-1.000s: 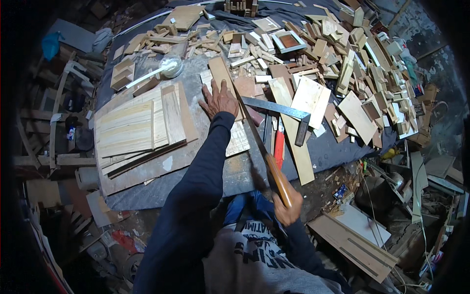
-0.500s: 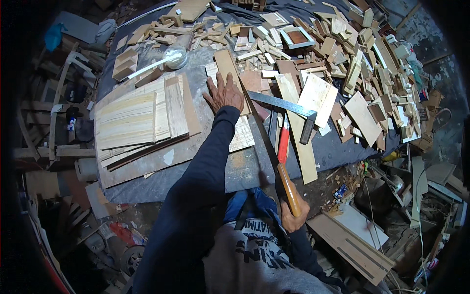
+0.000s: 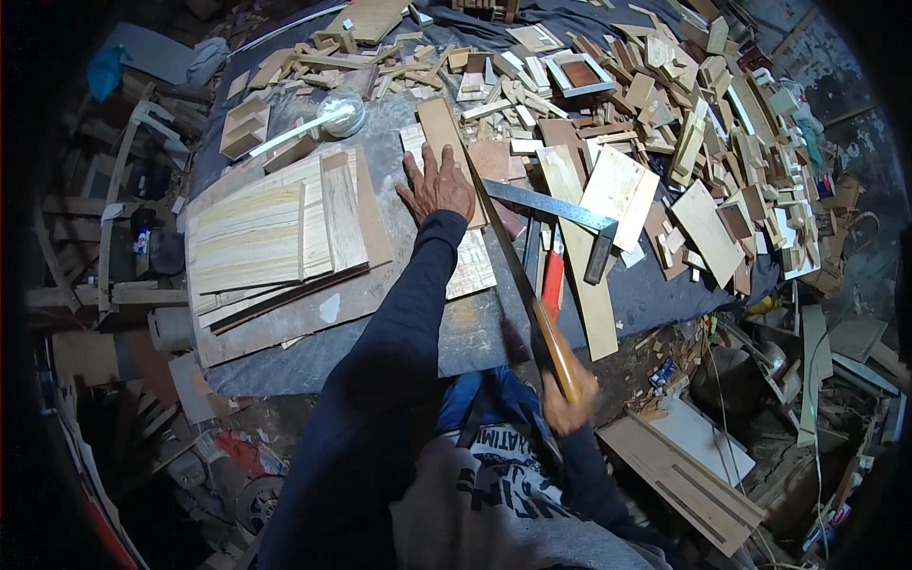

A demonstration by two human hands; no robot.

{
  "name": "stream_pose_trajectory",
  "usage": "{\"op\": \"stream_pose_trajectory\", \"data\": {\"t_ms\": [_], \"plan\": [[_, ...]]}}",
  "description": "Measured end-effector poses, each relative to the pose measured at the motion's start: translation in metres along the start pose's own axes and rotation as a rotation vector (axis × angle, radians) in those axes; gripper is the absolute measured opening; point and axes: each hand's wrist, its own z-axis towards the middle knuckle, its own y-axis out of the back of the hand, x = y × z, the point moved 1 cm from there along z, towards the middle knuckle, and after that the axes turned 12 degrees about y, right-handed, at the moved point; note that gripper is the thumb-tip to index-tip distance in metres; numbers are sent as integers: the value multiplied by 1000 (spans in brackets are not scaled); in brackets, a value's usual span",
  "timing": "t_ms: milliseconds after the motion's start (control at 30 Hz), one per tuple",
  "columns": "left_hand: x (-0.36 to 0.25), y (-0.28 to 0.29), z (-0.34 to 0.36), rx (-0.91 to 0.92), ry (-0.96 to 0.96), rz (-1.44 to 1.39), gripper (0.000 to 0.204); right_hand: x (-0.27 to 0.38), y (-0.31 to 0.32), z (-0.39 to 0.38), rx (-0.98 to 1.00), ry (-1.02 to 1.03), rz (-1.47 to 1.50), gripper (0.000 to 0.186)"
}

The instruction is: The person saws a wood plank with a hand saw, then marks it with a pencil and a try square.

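Observation:
My left hand (image 3: 440, 187) lies flat with its fingers stretched out, pressing on a narrow brown board (image 3: 438, 122). Under that board is a pale wood piece (image 3: 472, 266). In my right hand (image 3: 572, 400) is a handsaw, its yellowish wooden handle (image 3: 559, 353) gripped low, near my body. The dark saw blade (image 3: 506, 237) runs up along the right edge of the brown board; the exact contact of its teeth is too fine to make out. Just right of the blade lie a metal try square (image 3: 546, 202) and a red-handled tool (image 3: 552, 281).
Thin wooden panels (image 3: 252, 223) are stacked on the table's left. A clear round container (image 3: 342, 116) with a white stick stands behind them. Heaped offcuts (image 3: 655, 104) cover the back and right. A long pale strip (image 3: 591, 294) overhangs the front edge. Boards (image 3: 684, 484) lean below right.
My right hand and the saw have moved a little forward, away from my body. My left hand remains flat on the brown board.

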Motion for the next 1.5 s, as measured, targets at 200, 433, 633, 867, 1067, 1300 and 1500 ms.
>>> {"op": "stream_pose_trajectory", "data": {"t_ms": [200, 433, 633, 867, 1067, 1300, 1500], "plan": [[-6, 0, -1, 34, -8, -31, 44, -34, -38, 61, 180, -116, -31, 52], [2, -1, 1, 6, 6, -13, 43, -4, -1, 8, 97, 50, 28, 51], [-2, -6, -3, 37, 17, -13, 43, -37, -42, 59, 9, 69, -49, 35], [4, 1, 1, 2, 1, -2, 43, -12, -1, 10, 66, -16, -9, 41], [-4, -8, 0, -6, -7, 2, 42, -36, -31, 47, 68, 12, -13, 44], [-3, 1, 0, 27, 4, -34, 43, -18, -7, 13, 44, 20, -25, 43], [-10, -3, -4, 68, 9, -36, 43, -43, -29, 35, 76, 26, 27, 49]]}}
